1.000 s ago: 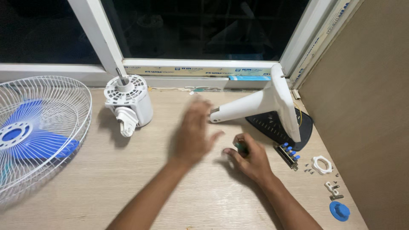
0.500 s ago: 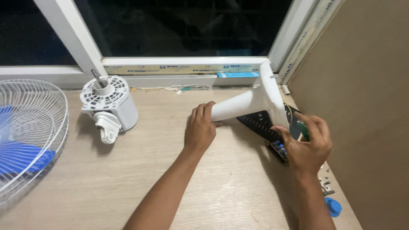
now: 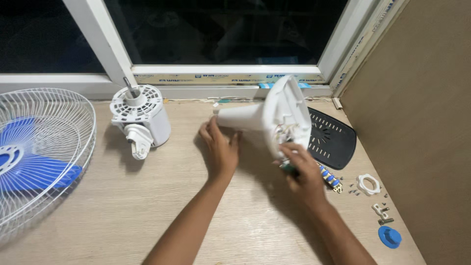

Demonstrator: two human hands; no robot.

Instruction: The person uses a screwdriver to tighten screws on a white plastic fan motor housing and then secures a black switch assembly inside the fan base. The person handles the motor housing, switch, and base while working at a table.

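Pale wood tabletop [image 3: 122,211] under dark window. Fan base [image 3: 274,115] tipped sideways, underside exposed: left hand [image 3: 221,149] cupped around neck for steadiness, right hand [image 3: 301,172] pinching switch block [image 3: 327,176] at open bottom. Motor [image 3: 140,118], blue blade guard [image 3: 39,152] aside.

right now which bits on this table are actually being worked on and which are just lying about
In hand:
- white fan base, tipped on its side
- left hand steadying its neck
- right hand at the open underside, where wires show

Lying about:
- black bottom cover
- white motor housing
- wire guard with blue blade
- white ring nut
- blue cap
- loose screws
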